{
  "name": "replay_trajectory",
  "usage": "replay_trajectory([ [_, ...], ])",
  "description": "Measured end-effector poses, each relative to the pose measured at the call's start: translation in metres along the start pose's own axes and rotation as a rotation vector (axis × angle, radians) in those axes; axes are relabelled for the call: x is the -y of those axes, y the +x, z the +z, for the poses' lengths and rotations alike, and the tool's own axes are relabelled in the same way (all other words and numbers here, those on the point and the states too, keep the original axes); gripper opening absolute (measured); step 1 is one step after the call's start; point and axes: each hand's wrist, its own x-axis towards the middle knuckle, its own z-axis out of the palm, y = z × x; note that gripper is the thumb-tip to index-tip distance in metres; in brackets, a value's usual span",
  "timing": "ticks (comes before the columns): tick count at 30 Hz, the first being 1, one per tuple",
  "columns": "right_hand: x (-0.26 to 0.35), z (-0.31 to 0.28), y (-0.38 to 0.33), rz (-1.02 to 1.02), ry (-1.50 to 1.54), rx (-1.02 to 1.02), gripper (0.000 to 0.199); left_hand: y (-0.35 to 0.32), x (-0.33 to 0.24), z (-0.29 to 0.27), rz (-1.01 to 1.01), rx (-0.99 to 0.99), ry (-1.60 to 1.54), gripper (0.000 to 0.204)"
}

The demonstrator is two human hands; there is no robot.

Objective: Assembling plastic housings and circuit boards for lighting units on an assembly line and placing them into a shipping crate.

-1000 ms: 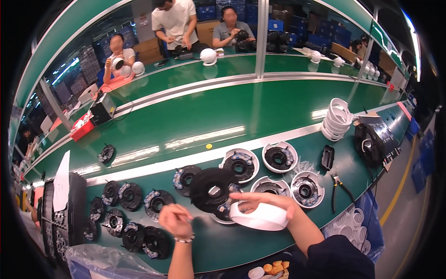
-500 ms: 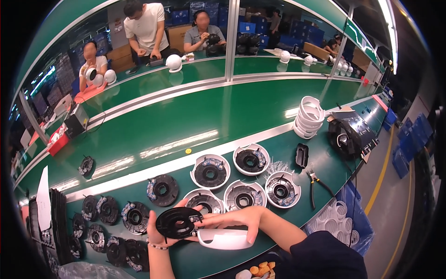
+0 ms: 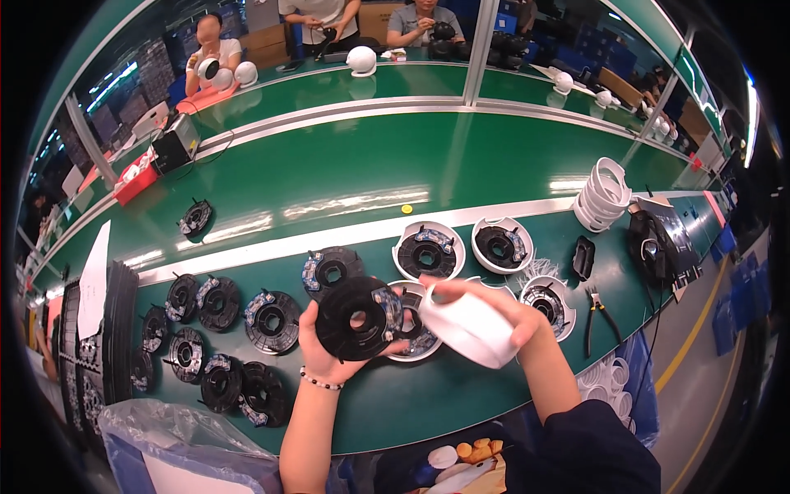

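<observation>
Black round module [image 3: 358, 317] sits gripped in the left hand [image 3: 329, 346] above the green bench [image 3: 411, 395], beside a white ring housing [image 3: 469, 329] clasped by the right hand [image 3: 514, 317]; farther off, stacked white rings [image 3: 605, 193] and seated workers [image 3: 313, 16].

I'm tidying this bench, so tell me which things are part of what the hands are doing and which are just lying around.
In hand:
- black round module, held by the left hand
- white housing ring, held by the right hand

Lying about:
- pliers
- stack of white rings
- yellow dot
- plastic bag
</observation>
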Motion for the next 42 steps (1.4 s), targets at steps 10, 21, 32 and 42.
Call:
replay_trajectory([
  [10, -0.053, 0.044, 0.038, -0.12, -0.611, -0.51, 0.099, 0.005, 0.04, 0.003, 0.395, -0.253, 0.447, 0.069],
  [21, -0.024, 0.063, 0.037, -0.138, -1.183, -0.336, 0.117, -0.001, 0.025, 0.007, 0.127, -0.241, 0.224, 0.069],
  [32, -0.036, 0.079, 0.039, -0.235, -1.426, -0.39, 0.108, -0.001, 0.034, 0.006, 0.277, -0.218, 0.228, 0.058],
  [42, -0.025, 0.075, 0.049, -0.238, -1.462, -0.311, 0.109, -0.002, 0.025, -0.002, 0.19, -0.205, 0.125, 0.085],
])
